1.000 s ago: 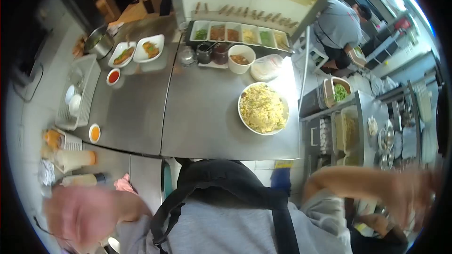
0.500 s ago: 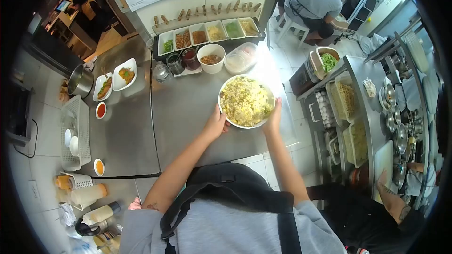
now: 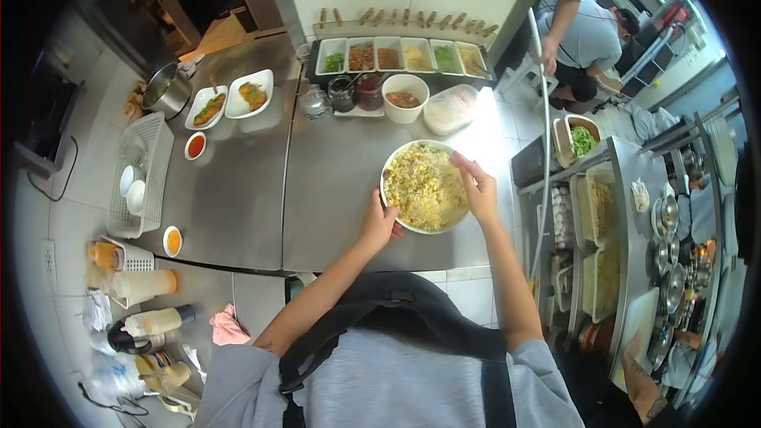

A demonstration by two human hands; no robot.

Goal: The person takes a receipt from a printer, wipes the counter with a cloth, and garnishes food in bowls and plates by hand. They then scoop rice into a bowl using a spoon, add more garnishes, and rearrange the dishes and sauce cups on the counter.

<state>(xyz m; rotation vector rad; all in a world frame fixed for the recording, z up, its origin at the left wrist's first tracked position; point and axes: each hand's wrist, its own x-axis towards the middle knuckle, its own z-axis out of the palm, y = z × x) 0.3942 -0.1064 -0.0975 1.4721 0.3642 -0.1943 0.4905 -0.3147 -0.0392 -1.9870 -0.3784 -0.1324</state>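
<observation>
A white bowl (image 3: 384,177) of fried rice (image 3: 424,185), with yellow egg bits and green pieces, rests on or just above the steel counter. My left hand (image 3: 379,224) grips it at the lower left, fingers wrapped round the side. Over the right rim, my right hand (image 3: 479,190) has its fingers bent together, tips at the edge of the rice; anything between them is hidden. Just beyond the bowl sit a lidded clear plastic tub (image 3: 450,111) and a white tub of brown food (image 3: 405,100).
Topping trays (image 3: 388,58) and jars (image 3: 369,93) line the back. Two white dishes of food (image 3: 250,95), a red sauce cup (image 3: 195,145) and a plastic basket (image 3: 143,218) are left. A pole (image 3: 545,135) stands right, gripped by a standing person (image 3: 559,20); another person sits behind.
My right hand has shifted from the bowl's side to over its rim. A standing person and a pole have appeared at right. The view has turned, so the counter sits further right.
</observation>
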